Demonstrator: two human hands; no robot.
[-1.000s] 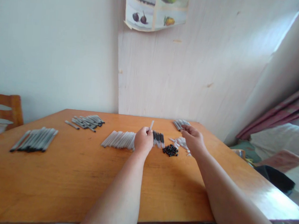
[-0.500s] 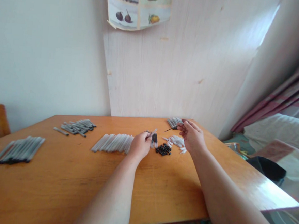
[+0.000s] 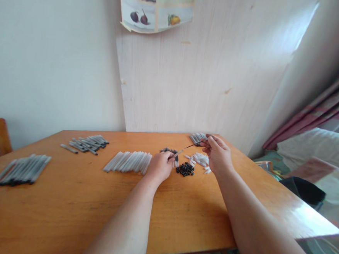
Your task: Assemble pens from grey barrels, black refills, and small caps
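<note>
My left hand is closed around a pale translucent pen barrel, which points up to the right from the fingertips. Pinched in my right hand is a thin dark rod, much like a pen refill. The rod's left tip is at the barrel's upper end; I cannot tell whether it is inside. Below the hands lies a heap of small black caps, with small white pieces beside it. Dark slim parts lie behind my left hand, partly hidden. A row of pale barrels lies to its left.
On the wooden table, pens with black ends lie in groups: a near-left bundle, a looser pile and a far-right bundle. A wall stands behind. A dark bin is past the right edge.
The barrel in my left hand has tilted and moved slightly right, its end now meeting the dark rod's tip. My right hand has hardly moved.
</note>
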